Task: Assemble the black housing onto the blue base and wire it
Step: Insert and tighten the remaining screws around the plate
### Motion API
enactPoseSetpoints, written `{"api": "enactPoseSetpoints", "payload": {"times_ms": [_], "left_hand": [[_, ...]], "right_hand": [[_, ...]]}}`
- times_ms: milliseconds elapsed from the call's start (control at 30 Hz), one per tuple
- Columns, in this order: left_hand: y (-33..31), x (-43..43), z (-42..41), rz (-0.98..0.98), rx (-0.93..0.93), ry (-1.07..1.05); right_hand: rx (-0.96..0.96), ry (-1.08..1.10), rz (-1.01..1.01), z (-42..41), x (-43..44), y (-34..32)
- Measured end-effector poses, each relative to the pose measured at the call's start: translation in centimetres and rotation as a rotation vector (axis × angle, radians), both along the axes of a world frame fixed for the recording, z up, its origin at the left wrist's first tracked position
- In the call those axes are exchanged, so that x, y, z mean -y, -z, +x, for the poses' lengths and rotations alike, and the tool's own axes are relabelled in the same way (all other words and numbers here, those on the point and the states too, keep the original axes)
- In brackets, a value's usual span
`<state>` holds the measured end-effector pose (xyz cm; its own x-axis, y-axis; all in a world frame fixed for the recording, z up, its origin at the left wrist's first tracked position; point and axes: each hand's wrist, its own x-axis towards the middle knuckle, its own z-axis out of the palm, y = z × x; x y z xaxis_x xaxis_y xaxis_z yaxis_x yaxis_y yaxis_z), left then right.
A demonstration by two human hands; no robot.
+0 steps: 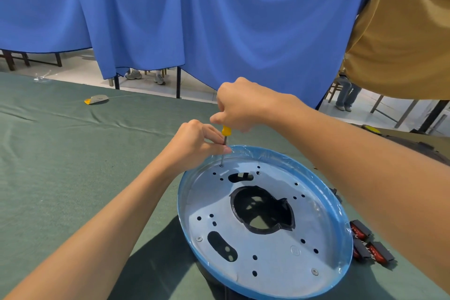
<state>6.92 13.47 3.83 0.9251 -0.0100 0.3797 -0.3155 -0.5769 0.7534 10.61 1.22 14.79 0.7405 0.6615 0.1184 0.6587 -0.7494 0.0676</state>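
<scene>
A round blue base [345,238] with a silvery perforated inner plate lies tilted on the green table, and the black housing [219,285] shows beneath it and through its central cutout. A yellow-handled screwdriver [225,131] stands upright with its tip on a screw [221,165] at the plate's far edge. My right hand [243,105] is closed over the handle from above. My left hand [194,143] pinches the metal shaft just above the rim. Two other screws sit in the plate near its front edge.
Several small black-and-red switches [370,246] lie to the right of the base. A small yellow and grey packet [96,99] rests far left on the green cloth [73,153]. Blue and tan curtains hang behind the table; people's legs show beneath them.
</scene>
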Motion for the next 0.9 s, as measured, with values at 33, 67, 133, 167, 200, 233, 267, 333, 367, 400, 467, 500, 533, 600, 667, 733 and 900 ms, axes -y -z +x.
{"api": "enactPoseSetpoints", "payload": {"times_ms": [33, 67, 133, 167, 200, 233, 267, 333, 367, 400, 467, 500, 533, 600, 667, 733, 900], "left_hand": [[0.0, -0.1, 0.0, 0.029, 0.001, 0.036], [0.0, -0.2, 0.1, 0.045, -0.003, 0.065], [0.0, -0.7, 0.2, 0.038, -0.038, 0.090], [-0.1, -0.9, 0.2, 0.033, -0.060, 0.103], [-0.1, -0.9, 0.2, 0.035, -0.075, 0.116], [-0.1, -0.8, 0.2, 0.033, -0.080, 0.119], [-0.1, -0.7, 0.1, 0.020, -0.076, 0.104], [0.0, -0.4, 0.1, -0.013, -0.055, 0.026], [0.0, -0.3, 0.1, -0.021, -0.042, -0.009], [0.0, -0.2, 0.2, -0.026, -0.033, -0.023], [0.0, -0.2, 0.1, -0.028, -0.030, -0.003], [0.0, -0.3, 0.1, -0.015, -0.032, 0.018], [-0.1, -0.4, 0.1, 0.002, -0.031, 0.038], [-0.1, -0.7, 0.1, 0.017, -0.044, 0.058], [-0.2, -0.8, 0.1, 0.020, -0.074, 0.090], [-0.1, -0.6, 0.1, 0.017, -0.082, 0.103], [0.2, 0.0, 0.2, -0.006, -0.005, -0.017]], "right_hand": [[-0.021, -0.043, -0.034, -0.2, 0.0, -0.3], [-0.034, -0.082, -0.064, -0.4, 0.0, -0.6], [-0.018, -0.130, -0.083, -0.8, 0.0, -0.9], [-0.004, -0.126, -0.068, -0.9, 0.0, -1.0], [0.008, -0.108, -0.042, -0.8, 0.0, -0.9], [0.021, -0.088, -0.019, -0.7, 0.0, -0.7], [0.026, -0.064, 0.002, -0.6, 0.0, -0.5], [0.030, -0.028, 0.032, -0.4, -0.1, 0.0], [0.040, -0.017, 0.037, -0.3, -0.1, 0.2], [0.045, -0.009, 0.040, -0.2, -0.1, 0.3], [0.026, -0.009, 0.028, -0.1, 0.0, 0.1], [0.013, -0.021, 0.000, -0.1, 0.0, 0.0], [0.006, -0.047, -0.040, -0.2, -0.1, -0.2], [0.004, -0.126, -0.088, -0.5, -0.3, -0.6], [0.021, -0.145, -0.079, -0.6, -0.4, -0.8], [0.057, -0.105, -0.050, -0.5, -0.4, -0.6], [0.087, 0.023, -0.014, 0.0, -0.1, 0.4]]}}
